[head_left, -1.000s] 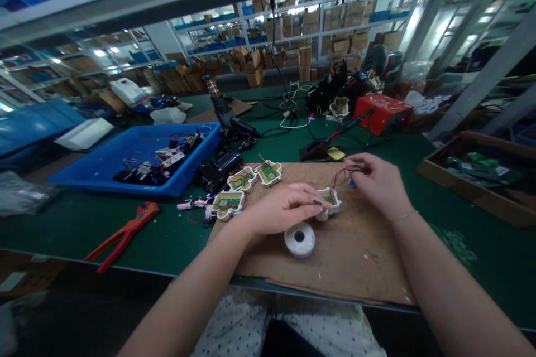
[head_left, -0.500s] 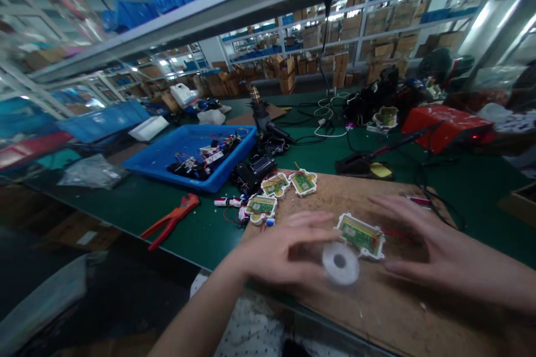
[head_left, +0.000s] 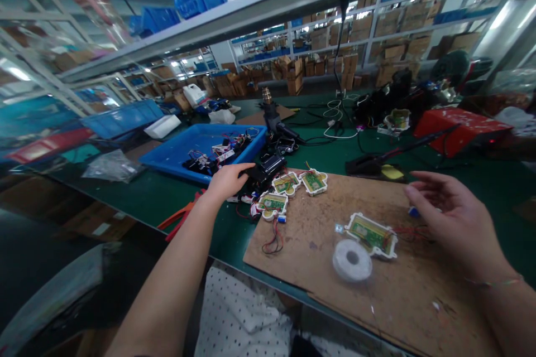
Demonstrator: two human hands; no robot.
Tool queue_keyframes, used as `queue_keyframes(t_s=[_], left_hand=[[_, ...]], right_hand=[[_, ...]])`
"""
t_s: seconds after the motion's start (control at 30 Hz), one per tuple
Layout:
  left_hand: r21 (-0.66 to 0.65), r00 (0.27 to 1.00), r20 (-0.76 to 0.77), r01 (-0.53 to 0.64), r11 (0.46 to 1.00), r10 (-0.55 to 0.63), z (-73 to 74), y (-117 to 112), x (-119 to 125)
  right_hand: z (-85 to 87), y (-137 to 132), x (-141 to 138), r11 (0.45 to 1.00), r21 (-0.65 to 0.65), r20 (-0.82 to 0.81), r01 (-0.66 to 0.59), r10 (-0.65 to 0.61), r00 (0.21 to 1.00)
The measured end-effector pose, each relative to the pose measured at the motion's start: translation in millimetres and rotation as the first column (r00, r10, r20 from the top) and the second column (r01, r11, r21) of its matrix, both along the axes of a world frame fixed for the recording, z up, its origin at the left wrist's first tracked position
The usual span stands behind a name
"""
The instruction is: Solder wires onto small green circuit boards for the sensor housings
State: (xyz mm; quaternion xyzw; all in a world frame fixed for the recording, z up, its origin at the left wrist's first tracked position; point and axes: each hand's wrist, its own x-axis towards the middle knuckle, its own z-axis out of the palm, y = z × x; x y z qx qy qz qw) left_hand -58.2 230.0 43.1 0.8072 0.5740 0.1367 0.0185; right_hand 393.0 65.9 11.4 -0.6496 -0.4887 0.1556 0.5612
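My left hand (head_left: pixel 228 183) reaches out to the black plastic parts (head_left: pixel 271 165) beside the blue tray, its thumb and fingers closed on the edge of a black plastic part (head_left: pixel 252 173). My right hand (head_left: pixel 458 223) hovers over the right side of the brown board, thumb and index finger apart, the other fingers curled. Beneath it shows a small blue piece (head_left: pixel 414 211), mostly hidden. Red and black wires run from a green circuit board in a white frame (head_left: pixel 368 235) towards that hand. A translucent spool (head_left: pixel 344 269) lies beside the frame.
Several more framed circuit boards (head_left: pixel 315 181) lie at the left edge of the brown board (head_left: pixel 310 262). Orange-handled cutters (head_left: pixel 181 215) lie left of it. A blue tray (head_left: pixel 167 152) holds wired parts. Behind are a heat gun (head_left: pixel 274 120) and a red box (head_left: pixel 460 129).
My left hand has left the spool and moved left and away to the black parts. My right hand has drawn back from the framed board to the right. The view has shifted slightly.
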Motion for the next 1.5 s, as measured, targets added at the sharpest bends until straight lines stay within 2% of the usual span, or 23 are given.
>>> queue_keyframes(t_s=[0.1, 0.17, 0.23, 0.3, 0.37, 0.4, 0.43, 0.5, 0.53, 0.6, 0.67, 0.73, 0.8, 0.9, 1.0, 1.13, 1.27, 1.4, 1.5], left_hand=[[0.095, 0.996, -0.007, -0.087, 0.992, 0.088, 1.0, -15.1, -11.1], [0.183, 0.988, 0.018, -0.154, 0.971, 0.153, -1.5, -30.0, -15.3], [0.275, 0.973, 0.073, -0.23, 0.933, 0.218, -9.1, -47.1, -15.1], [0.355, 0.952, 0.146, -0.305, 0.884, 0.269, -20.6, -63.0, -11.6], [0.416, 0.93, 0.218, -0.362, 0.834, 0.295, -32.2, -74.3, -8.1], [0.441, 0.919, 0.253, -0.388, 0.809, 0.302, -36.5, -77.6, -7.5], [0.464, 0.906, 0.288, -0.414, 0.783, 0.309, -39.0, -79.6, -7.9], [0.502, 0.869, 0.368, -0.485, 0.716, 0.331, -37.7, -81.6, -11.3], [0.514, 0.844, 0.411, -0.527, 0.677, 0.345, -34.1, -82.9, -13.6], [0.521, 0.791, 0.491, -0.602, 0.605, 0.365, -23.5, -90.3, -16.1], [0.515, 0.765, 0.535, -0.632, 0.58, 0.359, -13.4, -107.8, -11.4], [0.507, 0.787, 0.526, -0.595, 0.624, 0.322, -9.5, -135.4, 2.9], [0.493, 0.839, 0.473, -0.506, 0.708, 0.27, -13.5, -167.9, 24.8], [0.44, 0.913, 0.364, -0.342, 0.83, 0.183, -29.0, -209.7, 59.0], [0.384, 0.938, 0.309, -0.272, 0.882, 0.155, -45.2, -231.4, 81.0], [0.367, 0.947, 0.299, -0.232, 0.901, 0.122, -58.7, -236.7, 90.6], [0.4, 0.935, 0.35, -0.21, 0.892, 0.063, -67.7, -233.6, 93.3], [0.404, 0.911, 0.41, -0.144, 0.904, -0.038, -78.8, -229.2, 95.9], [0.387, 0.897, 0.436, -0.112, 0.915, -0.075, -84.9, -227.4, 97.1]], right_hand=[[2.4, 0.0, 1.3, 0.992, 0.048, 0.057, 0.12, -0.122, 0.991], [6.9, -1.3, -0.8, 0.967, 0.12, 0.112, 0.224, -0.238, 0.965], [14.0, -5.3, -7.3, 0.928, 0.214, 0.187, 0.304, -0.344, 0.92], [22.9, -14.1, -20.1, 0.898, 0.3, 0.281, 0.322, -0.405, 0.87], [31.7, -27.9, -40.0, 0.912, 0.35, 0.415, 0.211, -0.354, 0.838], [35.0, -36.2, -52.1, 0.93, 0.353, 0.499, 0.099, -0.277, 0.821], [37.2, -44.9, -65.2, 0.937, 0.344, 0.593, -0.066, -0.162, 0.789], [37.9, -61.8, -92.7, 0.885, 0.299, 0.718, -0.357, 0.038, 0.695], [36.6, -69.3, -106.2, 0.857, 0.257, 0.76, -0.446, 0.106, 0.642], [33.0, -81.2, -131.9, 0.825, 0.182, 0.812, -0.535, 0.181, 0.555], [30.7, -88.9, -154.5, 0.814, 0.136, 0.826, -0.564, 0.221, 0.518], [31.3, -92.7, -173.5, 0.815, 0.117, 0.797, -0.568, 0.264, 0.544], [33.0, -93.3, -187.9, 0.826, 0.1, 0.741, -0.554, 0.309, 0.596], [30.1, -88.7, -199.9, 0.86, 0.035, 0.671, -0.508, 0.357, 0.65], [17.3, -79.4, -202.7, 0.886, -0.118, 0.618, -0.447, 0.418, 0.665], [1.3, -67.2, -203.6, 0.861, -0.336, 0.524, -0.38, 0.507, 0.685], [3.2, -61.8, -208.9, 0.819, -0.473, 0.466, -0.326, 0.546, 0.696], [11.9, -64.8, -210.9, 0.782, -0.556, 0.47, -0.282, 0.575, 0.67], [13.4, -70.9, -206.2, 0.766, -0.551, 0.48, -0.331, 0.616, 0.625]])
